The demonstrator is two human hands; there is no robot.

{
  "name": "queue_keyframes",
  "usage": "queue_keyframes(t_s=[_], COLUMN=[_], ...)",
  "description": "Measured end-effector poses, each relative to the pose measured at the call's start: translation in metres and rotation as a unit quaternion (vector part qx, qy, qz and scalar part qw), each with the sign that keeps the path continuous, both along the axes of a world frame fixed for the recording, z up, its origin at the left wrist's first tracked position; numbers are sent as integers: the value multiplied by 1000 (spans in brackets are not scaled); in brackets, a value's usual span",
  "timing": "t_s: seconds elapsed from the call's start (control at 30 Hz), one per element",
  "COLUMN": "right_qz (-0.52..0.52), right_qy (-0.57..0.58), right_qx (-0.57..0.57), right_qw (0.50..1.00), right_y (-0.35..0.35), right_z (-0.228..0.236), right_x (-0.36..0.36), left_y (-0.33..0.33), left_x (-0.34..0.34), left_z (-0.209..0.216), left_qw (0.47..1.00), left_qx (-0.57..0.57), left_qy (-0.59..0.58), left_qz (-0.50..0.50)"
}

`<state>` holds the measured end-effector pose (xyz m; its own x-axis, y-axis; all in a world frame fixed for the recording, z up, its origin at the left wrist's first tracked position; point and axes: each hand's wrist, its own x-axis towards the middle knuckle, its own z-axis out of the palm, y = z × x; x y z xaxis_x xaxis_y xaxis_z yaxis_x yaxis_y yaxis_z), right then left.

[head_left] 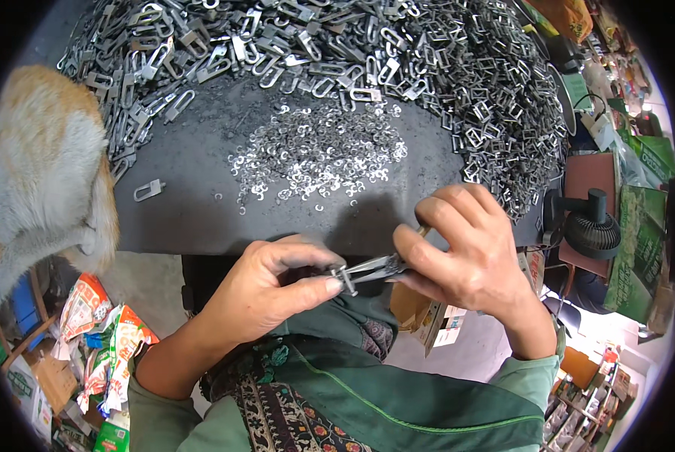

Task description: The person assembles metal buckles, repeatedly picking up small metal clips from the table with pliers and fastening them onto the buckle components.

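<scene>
My left hand [277, 282] is closed, pinching a small metal fitting [345, 281] between thumb and fingers just off the table's near edge. Wrapped round a pair of pliers [373, 265] is my right hand [464, 252]; the slim jaws point left and meet the fitting. Whether a clip sits in the jaw tips is too small to tell. Beyond my hands, small C-shaped clips [318, 154] lie in a loose heap on the dark table [194, 226]. One slotted metal link [150, 190] lies apart on the left.
Slotted metal links [300, 45] are piled along the far side, and smaller rectangular metal frames [495, 113] at the right. An orange-and-white cat [47, 166] sits at the table's left edge. A small black fan [592, 232] stands at the right. Bright plastic bags [119, 354] lie lower left.
</scene>
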<state>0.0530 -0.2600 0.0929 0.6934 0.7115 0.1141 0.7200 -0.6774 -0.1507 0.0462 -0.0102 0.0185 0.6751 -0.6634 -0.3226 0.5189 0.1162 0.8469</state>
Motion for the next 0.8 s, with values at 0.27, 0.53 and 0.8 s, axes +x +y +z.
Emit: queue_keyframes(t_s=[0.27,0.53,0.8], right_qz=[-19,-161,-258], right_qy=[3,48,-82], right_qx=[68,86,159], right_qw=[997,982,949], right_y=[-3,17,-41], right_z=[-16,-66,-54], right_x=[-35,-82,-16], left_y=[13,-70,-92], left_x=[-13,130,163], left_z=[31,9,-17], left_qw=[988,621,538], left_qx=[116,313,345], left_qy=[-102,-713,-769], left_qz=[3,91,-14])
